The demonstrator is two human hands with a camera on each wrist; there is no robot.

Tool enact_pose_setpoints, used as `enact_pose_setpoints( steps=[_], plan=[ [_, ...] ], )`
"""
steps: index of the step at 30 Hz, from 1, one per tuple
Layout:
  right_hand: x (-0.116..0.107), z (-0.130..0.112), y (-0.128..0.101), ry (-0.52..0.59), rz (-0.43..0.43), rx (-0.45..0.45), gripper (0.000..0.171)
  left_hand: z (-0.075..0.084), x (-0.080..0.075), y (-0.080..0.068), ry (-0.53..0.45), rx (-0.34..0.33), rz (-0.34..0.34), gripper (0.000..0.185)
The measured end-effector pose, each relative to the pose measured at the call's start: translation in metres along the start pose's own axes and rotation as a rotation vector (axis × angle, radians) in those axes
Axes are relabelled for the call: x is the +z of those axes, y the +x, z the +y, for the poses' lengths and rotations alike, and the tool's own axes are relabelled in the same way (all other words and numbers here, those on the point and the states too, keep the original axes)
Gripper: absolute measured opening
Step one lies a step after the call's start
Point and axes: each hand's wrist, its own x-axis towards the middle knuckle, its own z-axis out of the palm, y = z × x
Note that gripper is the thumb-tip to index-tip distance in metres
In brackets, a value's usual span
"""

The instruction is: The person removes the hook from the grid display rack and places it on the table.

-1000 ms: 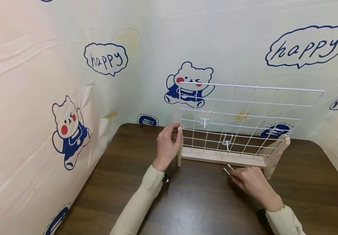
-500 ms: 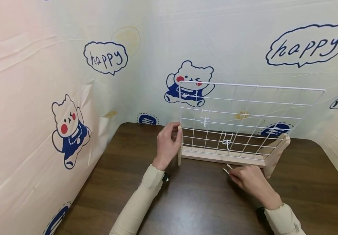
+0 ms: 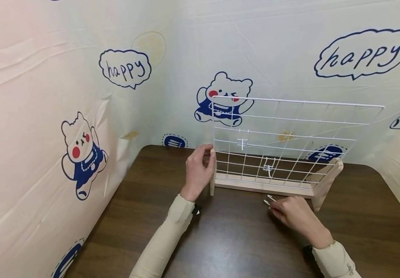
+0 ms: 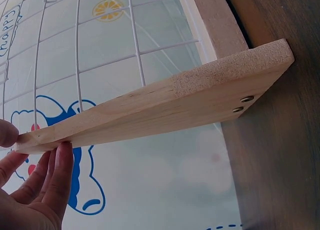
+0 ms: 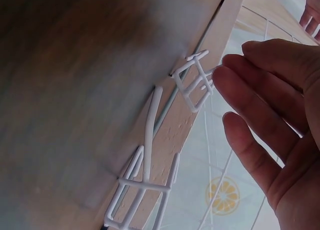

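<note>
left hand (image 3: 198, 170) grips wooden side post (image 3: 213, 173) of grid rack (image 3: 290, 131) at 12 o'clock on worktop (image 3: 227, 239) | right hand (image 3: 295, 214) apparently pinches white wire hook (image 5: 196, 82), second hook (image 5: 145, 190) beside

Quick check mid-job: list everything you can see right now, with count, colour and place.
Wire grid: one, white, standing in the wooden base at the table's rear.
Wooden base: one, pale wood, under the grid, with an angled foot at each end.
Hooks on grid: two, white, on the lower wires.
Loose hooks: two, white, on the table before the base; one is pinched.
Table: one, dark brown wood.
Backdrop: cream sheeting with blue bears and "happy" bubbles.
Left hand: holds the base's left foot.
Right hand: pinches a loose hook.
</note>
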Motion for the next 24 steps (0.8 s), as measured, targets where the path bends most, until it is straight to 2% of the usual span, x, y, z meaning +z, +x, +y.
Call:
enact_pose_setpoints(
  steps=[4, 15, 24],
  plan=[
    [-0.0014, -0.0024, -0.0001, 0.014, -0.041, 0.014, 0.026, 0.0001, -0.0001, -0.0006, -0.004, -0.001, -0.006, 0.023],
    [0.0002, -0.0026, 0.0, 0.025, -0.083, 0.022, 0.019, 0.0002, 0.0004, 0.0008, -0.002, -0.002, -0.005, 0.023],
    [-0.0025, -0.0038, -0.0002, 0.033, -0.123, 0.035, 0.024, 0.0001, 0.0, -0.0009, -0.004, -0.007, -0.009, 0.023]
  ],
)
